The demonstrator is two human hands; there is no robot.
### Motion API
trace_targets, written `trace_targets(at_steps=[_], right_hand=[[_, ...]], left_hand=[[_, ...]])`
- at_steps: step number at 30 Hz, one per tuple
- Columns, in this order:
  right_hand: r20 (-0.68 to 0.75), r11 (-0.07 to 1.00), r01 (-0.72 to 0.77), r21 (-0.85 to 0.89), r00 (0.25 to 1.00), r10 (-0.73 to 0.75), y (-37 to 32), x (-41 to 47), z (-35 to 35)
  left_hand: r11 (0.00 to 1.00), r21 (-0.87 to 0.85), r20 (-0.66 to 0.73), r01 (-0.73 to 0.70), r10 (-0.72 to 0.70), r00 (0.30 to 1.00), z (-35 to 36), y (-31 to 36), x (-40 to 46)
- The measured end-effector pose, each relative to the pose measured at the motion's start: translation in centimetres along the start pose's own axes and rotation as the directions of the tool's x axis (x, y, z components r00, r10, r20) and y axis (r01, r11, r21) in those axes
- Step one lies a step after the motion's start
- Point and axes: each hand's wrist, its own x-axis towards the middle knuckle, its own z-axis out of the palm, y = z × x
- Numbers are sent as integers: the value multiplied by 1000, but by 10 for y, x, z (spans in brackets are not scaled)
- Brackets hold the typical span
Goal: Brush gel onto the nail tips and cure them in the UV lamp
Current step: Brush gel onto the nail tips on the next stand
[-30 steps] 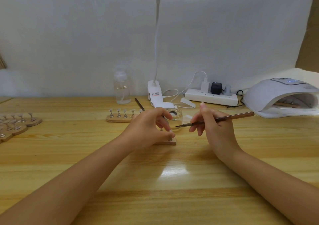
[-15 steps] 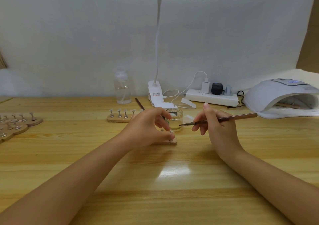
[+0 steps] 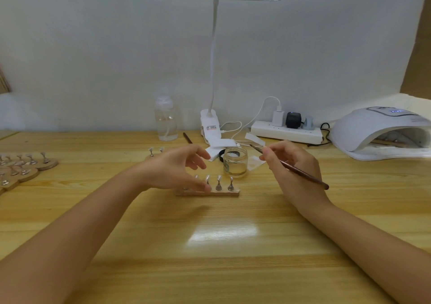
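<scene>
Left hand [image 3: 177, 168] spread loosely above nail stand [image 3: 210, 190], holding nothing, right hand [image 3: 291, 163] pinching brush [image 3: 300, 173], stand's left end hidden by fingers

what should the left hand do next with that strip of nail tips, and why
Probably grip the wooden strip and carry it to the UV lamp. The left hand hovers open over its nail tips, holding nothing, and the right hand holds the brush raised clear of the gel jar.
</scene>
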Motion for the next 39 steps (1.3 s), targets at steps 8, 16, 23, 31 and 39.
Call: trace_targets(at_steps=[8,16,23,31,39], right_hand=[[49,994,73,-81,996,-69,2,-1,-2],[253,762,234,-603,963,-96,17,1,-6],[336,759,210,-617,942,13,25,2,-5],[367,782,206,-589,930,32,23,2,-5],[396,915,177,-363,918,-21,3,6,-11]], left_hand=[[989,146,47,-30,24,999,6,4,6],[994,97,108,41,-52,993,-6,-18,-1],[999,27,64,-25,24,998,-4,-23,0],[984,-150,-111,-93,76,991,0,-23,1],[956,-242,-208,-166,116,971,6,-7,-1]])
